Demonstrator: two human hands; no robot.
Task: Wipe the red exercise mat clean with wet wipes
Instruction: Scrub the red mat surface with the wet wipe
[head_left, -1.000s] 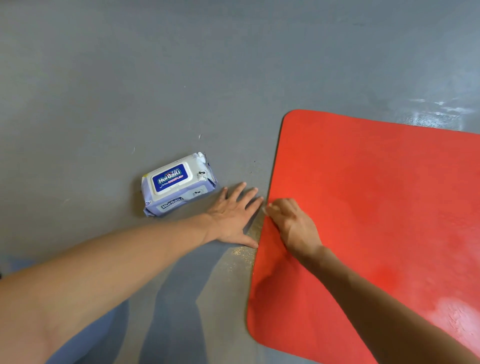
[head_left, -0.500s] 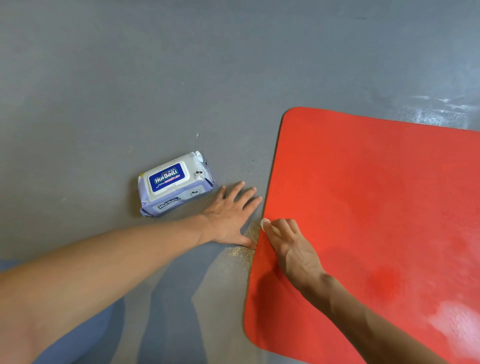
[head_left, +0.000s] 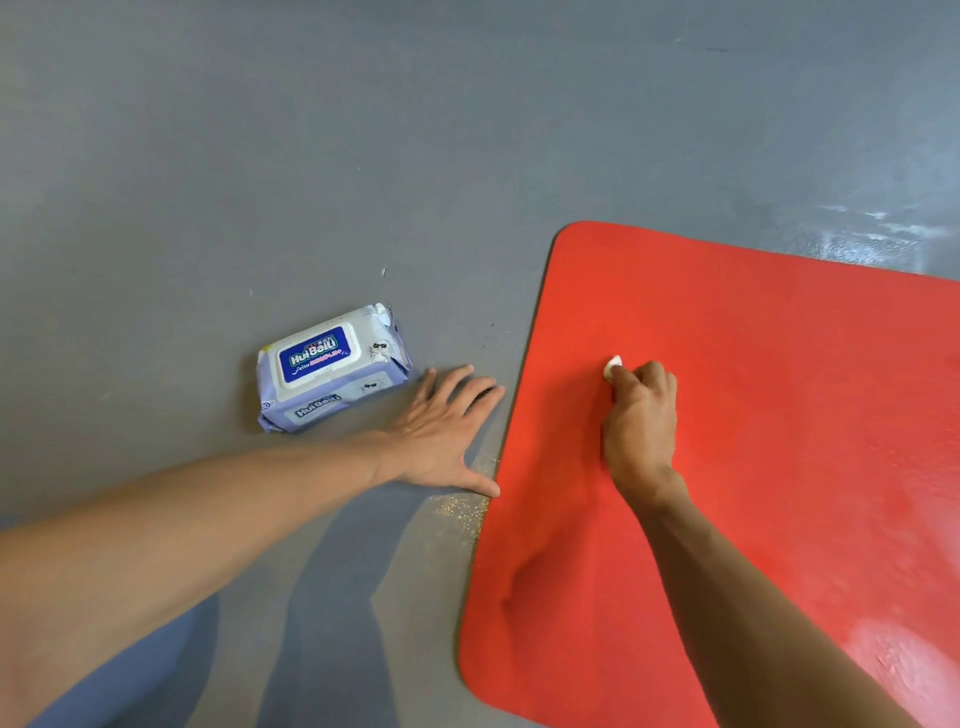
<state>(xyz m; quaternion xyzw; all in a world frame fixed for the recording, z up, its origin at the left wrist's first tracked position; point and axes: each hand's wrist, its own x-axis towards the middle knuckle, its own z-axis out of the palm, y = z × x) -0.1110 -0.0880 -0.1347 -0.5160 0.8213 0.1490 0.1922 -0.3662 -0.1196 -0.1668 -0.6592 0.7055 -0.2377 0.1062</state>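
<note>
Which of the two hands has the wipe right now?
The right hand, curled on the red mat, grips the white wipe that pokes out past its fingers. The left hand lies flat on the grey floor beside the wipes pack, holding nothing.

grey floor (head_left: 363, 156), smooth and matte, with a glossy wet-looking glare patch (head_left: 878, 234) at the far right, a scatter of fine yellowish specks (head_left: 460, 512) low centre, and a few tiny white flecks (head_left: 384, 271) near the middle.
</note>
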